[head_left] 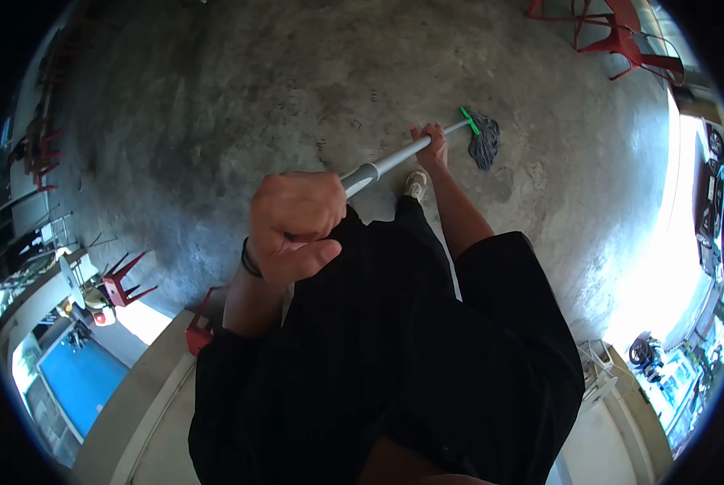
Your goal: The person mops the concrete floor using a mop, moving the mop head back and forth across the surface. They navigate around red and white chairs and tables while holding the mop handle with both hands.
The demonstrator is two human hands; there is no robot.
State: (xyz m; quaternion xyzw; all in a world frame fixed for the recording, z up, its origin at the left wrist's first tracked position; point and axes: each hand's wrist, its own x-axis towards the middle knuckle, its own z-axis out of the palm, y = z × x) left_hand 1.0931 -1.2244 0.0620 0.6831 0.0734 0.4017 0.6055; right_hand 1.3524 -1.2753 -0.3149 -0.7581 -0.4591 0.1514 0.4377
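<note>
Here both hands [293, 222] [432, 145] grip the mop [483, 139] on concrete floor [241, 105].

A single head-worn camera looks steeply down the person's own front through a fisheye lens, so a dark round rim frames the picture and straight edges bow near it. The black-clothed torso fills the centre toward 6 o'clock and lies nearest the lens, with the left hand [293, 225] close below it. Farther off, toward 1 o'clock, the right hand [432, 145] sits out on the concrete floor [216, 97], which spreads across the upper half.
</note>
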